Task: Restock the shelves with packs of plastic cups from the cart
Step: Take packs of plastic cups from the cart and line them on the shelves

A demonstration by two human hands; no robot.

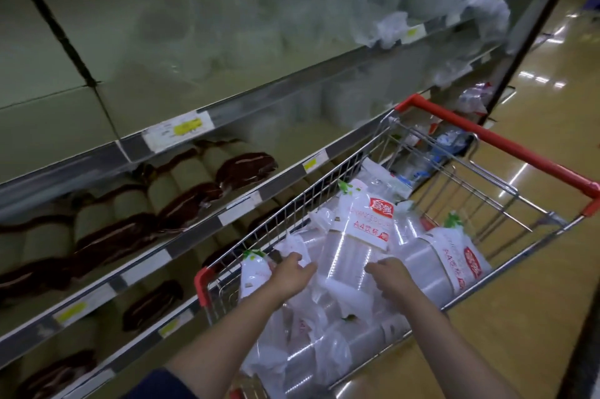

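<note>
I am at the pick-up step. Left of the cart (500, 139), the shelves (207, 116) hold dark-wrapped rolls. My left hand (292, 275) curls on one side of the upright pack of plastic cups (354, 246) inside the cart; my right hand (389, 278) curls on its other side. Next I judge: lift it clear, swing left. Packs: six or more, two hands, one cart.

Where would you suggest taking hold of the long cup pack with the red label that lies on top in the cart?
Probably at its near end, from both sides at once. The cup pack lies lengthwise on the pile, label end away, near end between the left hand and right hand. It is a long, slippery-looking sleeve, so two palms around its body should hold better than pinching loose wrap.
</note>
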